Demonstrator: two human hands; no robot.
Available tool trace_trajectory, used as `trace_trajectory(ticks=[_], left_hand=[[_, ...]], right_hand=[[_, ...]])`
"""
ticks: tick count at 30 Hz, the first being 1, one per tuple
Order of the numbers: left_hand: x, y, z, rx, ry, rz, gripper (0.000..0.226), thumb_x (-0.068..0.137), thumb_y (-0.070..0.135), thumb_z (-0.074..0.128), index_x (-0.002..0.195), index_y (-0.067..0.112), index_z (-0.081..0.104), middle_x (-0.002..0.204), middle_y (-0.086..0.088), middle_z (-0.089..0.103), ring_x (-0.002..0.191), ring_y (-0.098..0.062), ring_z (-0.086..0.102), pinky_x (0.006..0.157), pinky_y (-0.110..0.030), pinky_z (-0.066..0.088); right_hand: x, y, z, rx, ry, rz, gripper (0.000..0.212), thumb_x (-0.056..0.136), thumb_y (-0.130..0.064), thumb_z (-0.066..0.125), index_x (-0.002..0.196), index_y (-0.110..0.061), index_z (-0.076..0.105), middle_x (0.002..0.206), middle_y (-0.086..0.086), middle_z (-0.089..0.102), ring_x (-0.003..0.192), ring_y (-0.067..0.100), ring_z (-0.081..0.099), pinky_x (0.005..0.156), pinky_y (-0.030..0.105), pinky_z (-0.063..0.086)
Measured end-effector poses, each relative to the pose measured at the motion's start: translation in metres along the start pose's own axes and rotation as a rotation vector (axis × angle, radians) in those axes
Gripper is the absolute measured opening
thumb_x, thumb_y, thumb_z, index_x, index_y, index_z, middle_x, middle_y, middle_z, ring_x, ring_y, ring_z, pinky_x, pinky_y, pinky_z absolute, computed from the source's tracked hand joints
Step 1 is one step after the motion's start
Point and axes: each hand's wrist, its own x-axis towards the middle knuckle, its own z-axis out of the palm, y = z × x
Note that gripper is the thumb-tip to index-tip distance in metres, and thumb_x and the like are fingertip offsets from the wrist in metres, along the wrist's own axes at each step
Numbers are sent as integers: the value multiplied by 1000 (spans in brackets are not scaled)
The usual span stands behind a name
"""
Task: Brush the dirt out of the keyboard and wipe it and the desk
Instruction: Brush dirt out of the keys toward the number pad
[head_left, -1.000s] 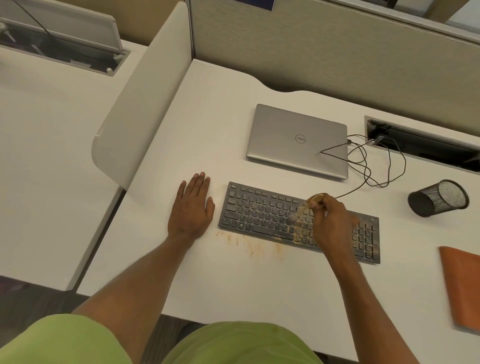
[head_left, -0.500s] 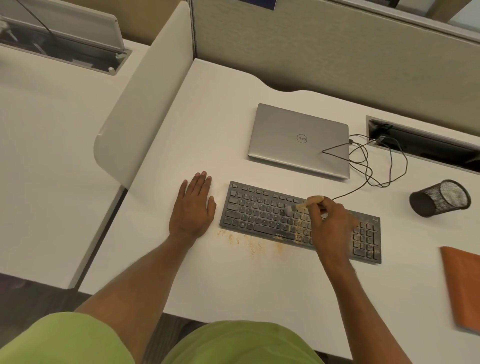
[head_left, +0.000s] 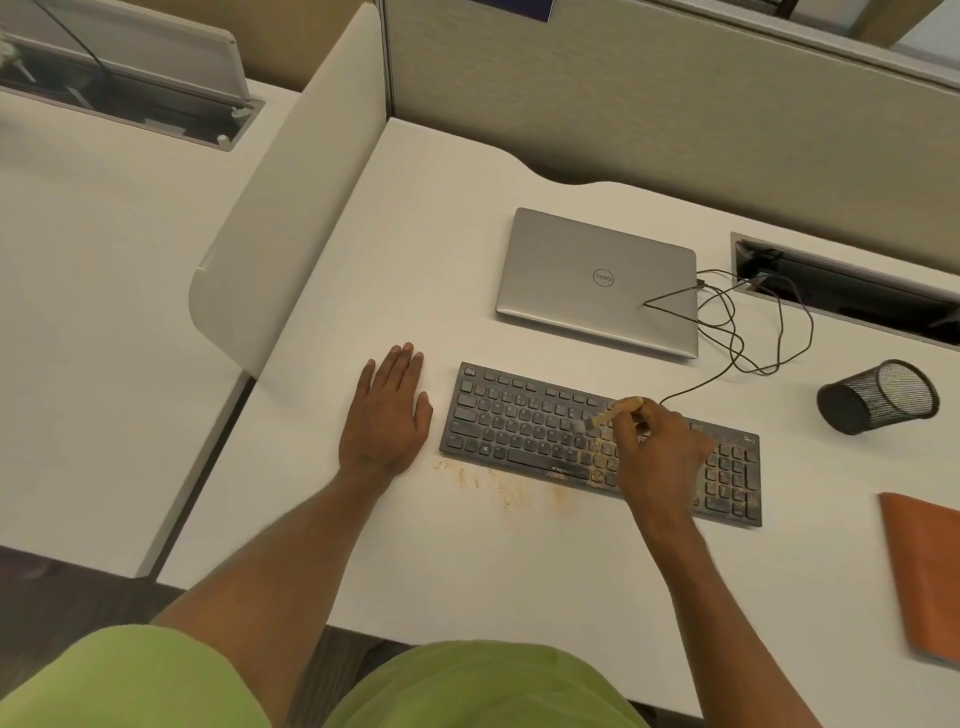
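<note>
The keyboard (head_left: 519, 421) is dark and sits flat near the front middle of the desk (head_left: 467, 571), long side facing the person. The right half of it is pretty grubby, with tan dirt (head_left: 597, 460) over the keys around the middle and on the number pad. More of the same stuff lies in a loose streak on the desk just in front of the keyboard's left half.

The right hand (head_left: 660, 447) is over the middle of the keyboard, fingers curled round a small wooden brush (head_left: 621, 407). The handle pokes up and away from the person, and the bristle end angles down-left onto the keys. It's a bit blurry there, so I can't tell exactly which keys it touches.

The left hand (head_left: 387, 415) lies flat on the desk just left of the keyboard, palm down, fingers straight and close together, holding nothing and not touching the keyboard.

Behind the keyboard there's a closed silver laptop (head_left: 597, 280), with a thin dark cable (head_left: 727, 332) looped beside it on the right. Further right a black mesh cup (head_left: 878, 397) lies tipped on its side. An orange flat thing (head_left: 930, 571) sits at the right edge, can't tell if it's cloth or a folder. A white divider (head_left: 291, 208) runs along the desk's left side.
</note>
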Motion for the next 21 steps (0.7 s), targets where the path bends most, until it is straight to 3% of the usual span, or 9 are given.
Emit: trace_trajectory(ticks=[4, 8, 12, 17, 21], left_hand=[[0, 0, 0, -2, 0, -2, 63, 105, 35, 31, 164, 12, 32, 171, -5, 29, 160, -16, 19, 132, -44, 14], [0, 1, -1, -6, -6, -5, 63, 105, 35, 31, 164, 12, 31, 172, -5, 28, 161, -16, 18, 132, -44, 13], [-1, 1, -1, -4, -12, -3, 63, 106, 35, 31, 164, 12, 30, 172, -5, 27, 161, -16, 17, 132, -44, 13], [0, 0, -1, 1, -16, -5, 64, 106, 36, 31, 165, 13, 29, 172, -5, 26, 161, -15, 16, 132, -44, 12], [0, 0, -2, 1, -15, -5, 63, 106, 36, 31, 165, 13, 30, 172, -4, 26, 161, -15, 16, 132, -43, 12]], right_hand=[[1, 2, 0, 10, -40, -9, 27, 102, -24, 53, 77, -26, 63, 74, -7, 66, 79, 15, 60, 82, 31, 17], [3, -11, 3, 112, -96, -139, 16, 103, -24, 58, 92, -34, 64, 90, -19, 64, 93, 9, 55, 85, 32, 20], [7, -13, 7, -28, -196, -219, 23, 100, -11, 61, 93, -32, 69, 91, -17, 65, 98, 10, 49, 84, 30, 14], [8, -9, 1, -361, -107, -182, 32, 91, 3, 60, 91, -29, 63, 88, -10, 61, 97, 21, 50, 84, 40, 19], [5, -16, 2, -80, -166, -145, 23, 101, -10, 58, 92, -28, 68, 86, -11, 65, 94, 15, 50, 79, 32, 14]])
